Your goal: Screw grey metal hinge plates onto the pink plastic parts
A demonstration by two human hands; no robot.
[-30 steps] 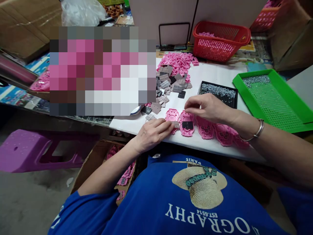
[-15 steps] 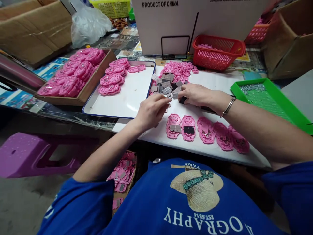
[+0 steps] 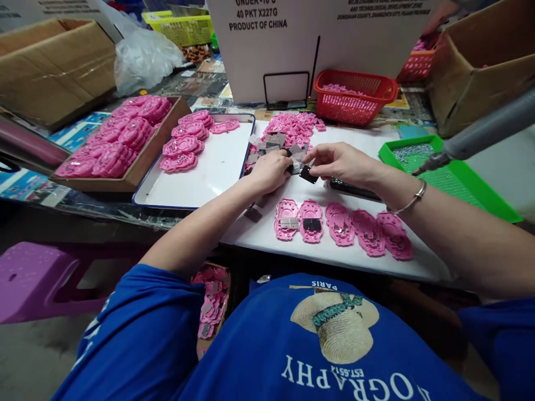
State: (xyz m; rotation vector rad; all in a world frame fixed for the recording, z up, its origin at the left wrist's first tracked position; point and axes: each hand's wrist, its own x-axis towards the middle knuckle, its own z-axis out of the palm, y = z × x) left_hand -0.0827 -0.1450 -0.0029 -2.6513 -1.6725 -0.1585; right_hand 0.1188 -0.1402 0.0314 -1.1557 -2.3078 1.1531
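Observation:
My right hand (image 3: 340, 164) pinches a small black plastic plate (image 3: 308, 175) between thumb and fingers, just right of a heap of grey and black plates (image 3: 271, 142). Beside it, my left hand (image 3: 272, 171) reaches into the heap's near edge with its fingers curled down; what they grip is hidden. Closer to my body lies a row of several pink plastic shells (image 3: 340, 224). On the leftmost shell rests a grey plate (image 3: 289, 223), and the one beside it carries a black plate (image 3: 311, 224). One loose dark plate (image 3: 253, 214) lies below my left wrist.
Pink small parts (image 3: 292, 127) are heaped behind the plates, near a red basket (image 3: 355, 97). To the left stand a white tray (image 3: 209, 178) and a carton of pink shells (image 3: 163, 131). A green tray (image 3: 463, 184) holds screws at right, under a grey screwdriver-like tool (image 3: 480, 131).
My left hand has moved forward into the heap. My right hand has lifted slightly, with the black plate now showing in its fingers. The grey tool has come into view at right.

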